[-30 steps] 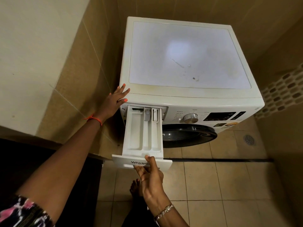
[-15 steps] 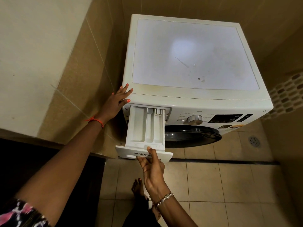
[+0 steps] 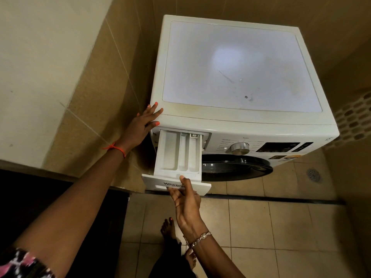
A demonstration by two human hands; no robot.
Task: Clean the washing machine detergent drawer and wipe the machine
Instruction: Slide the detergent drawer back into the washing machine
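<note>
Pinching detergent drawer [image 3: 177,155] with right hand [image 3: 186,199], bracing washing machine [image 3: 241,63] with flat left hand [image 3: 143,125] — seemingly fully out; could jam if yanked.

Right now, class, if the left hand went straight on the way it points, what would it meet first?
The washing machine: the left hand points at its front corner, which the fingertips seem to touch. Beyond, probably its top, though depth is unclear.
</note>
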